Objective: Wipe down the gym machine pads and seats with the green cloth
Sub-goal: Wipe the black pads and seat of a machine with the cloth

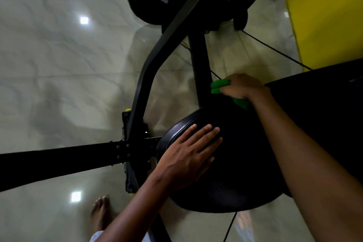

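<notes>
Cloth (225, 89) is bunched in right hand (243, 86), at seat's (241, 155) far edge. Left hand (188, 155) is laid flat, fingers straight, steadying seat. Cloth should be drawn toward left hand with even pressure, seams included.

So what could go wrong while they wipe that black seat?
1. The right hand holds the green cloth bunched up at the far edge of the seat, so much of the pad might get missed.
2. A bare foot stands on the glossy floor beside the machine frame; a slip or stubbed toe seems possible.
3. The left hand rests flat on the seat, which may leave fresh marks on it.
</notes>
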The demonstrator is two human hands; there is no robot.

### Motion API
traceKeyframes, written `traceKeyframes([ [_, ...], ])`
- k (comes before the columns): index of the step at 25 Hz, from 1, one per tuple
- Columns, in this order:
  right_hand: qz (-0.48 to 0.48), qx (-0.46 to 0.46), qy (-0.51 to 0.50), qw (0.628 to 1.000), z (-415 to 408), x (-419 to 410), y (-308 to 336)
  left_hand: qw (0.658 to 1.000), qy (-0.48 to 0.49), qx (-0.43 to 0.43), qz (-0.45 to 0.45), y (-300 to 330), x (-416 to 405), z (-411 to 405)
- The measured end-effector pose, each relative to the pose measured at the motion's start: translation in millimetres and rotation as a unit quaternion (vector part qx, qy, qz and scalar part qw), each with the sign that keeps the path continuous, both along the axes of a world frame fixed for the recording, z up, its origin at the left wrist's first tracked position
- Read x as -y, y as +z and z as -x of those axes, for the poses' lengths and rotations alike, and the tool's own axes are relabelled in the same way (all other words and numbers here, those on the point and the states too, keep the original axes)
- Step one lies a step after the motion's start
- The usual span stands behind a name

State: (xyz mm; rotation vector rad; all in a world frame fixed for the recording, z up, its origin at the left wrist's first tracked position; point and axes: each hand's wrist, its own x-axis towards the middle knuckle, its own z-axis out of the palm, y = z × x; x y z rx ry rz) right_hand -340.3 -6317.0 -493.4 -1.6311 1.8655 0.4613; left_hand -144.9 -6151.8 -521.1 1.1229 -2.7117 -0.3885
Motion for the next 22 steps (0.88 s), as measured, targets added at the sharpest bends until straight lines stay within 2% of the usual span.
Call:
traceKeyframes([
  [3,0.011,0.059,0.094,0.994,-36.4,-8.4,-6.6,1.0,-0.002,-0.011,-0.005,0.9,-1.0,-2.6],
  [5,-0.009,0.091,0.122,0.988,-43.2,-9.2,-6.1,1.0,-0.015,-0.017,-0.012,2.2,-0.7,-6.2],
  [10,-0.022,0.048,0.06,0.997,-24.7,-3.9,5.2,0.999,-0.044,-0.014,-0.018,3.3,-5.6,-30.1],
  [12,0.008,0.034,0.083,0.996,-36.2,-10.2,0.1,0.999,-0.039,-0.023,-0.017,2.1,-9.3,-33.3],
  [15,0.026,0.088,0.156,0.984,-61.1,-25.1,-3.0,0.998,-0.038,-0.039,-0.024,1.5,-12.6,-34.9],
  [17,0.031,0.105,0.166,0.98,-60.6,-27.2,0.8,0.996,-0.048,-0.054,-0.043,1.8,-11.1,-40.1],
  [20,0.065,0.076,0.119,0.988,-51.4,-27.3,1.7,0.988,-0.065,-0.105,-0.088,7.2,-4.3,-56.0],
  [22,0.091,0.068,0.129,0.985,-54.5,-33.6,-0.4,0.979,-0.046,-0.162,-0.113,11.7,3.8,-69.4],
])
